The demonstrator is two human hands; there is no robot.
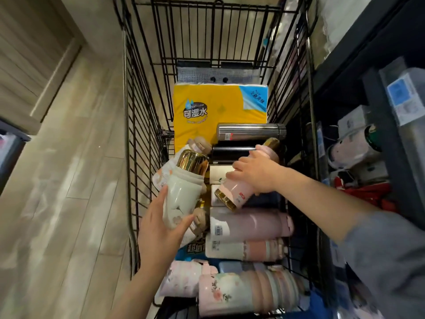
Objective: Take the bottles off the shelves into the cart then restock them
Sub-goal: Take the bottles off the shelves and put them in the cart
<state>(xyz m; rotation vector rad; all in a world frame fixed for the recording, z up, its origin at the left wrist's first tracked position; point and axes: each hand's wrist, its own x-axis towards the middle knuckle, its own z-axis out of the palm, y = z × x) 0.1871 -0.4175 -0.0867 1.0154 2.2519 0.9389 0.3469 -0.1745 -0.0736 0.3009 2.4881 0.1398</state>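
Both hands are over the cart [138, 125], each on 1 bottle. The left hand [158, 229] wraps its thumb and fingers round the base of a cream flask [181, 194] with a gold cap, held tilted above the load. The right hand [255, 173] curls over a pink flask [234, 192] with gold ends, which lies slanted across the pile, its lower end just above a lilac bottle [250, 223].

Under them the cart already carries many bottles lying on their sides: a steel one [250, 132] and a black one [232, 153] toward the far end, pale pink ones nearer, a floral one [243, 293] closest. A yellow tissue pack [216, 109] fills the far end. The shelf [368, 157] to the right still holds boxed goods (labels too blurred to read).

The risks, as I judge them: the cream flask is gripped low, so its heavy gold top could swing and slip free. The pink flask sits on rounded bodies and may roll or knock a neighbour when moved. Smooth metal on metal could also dent or scratch.
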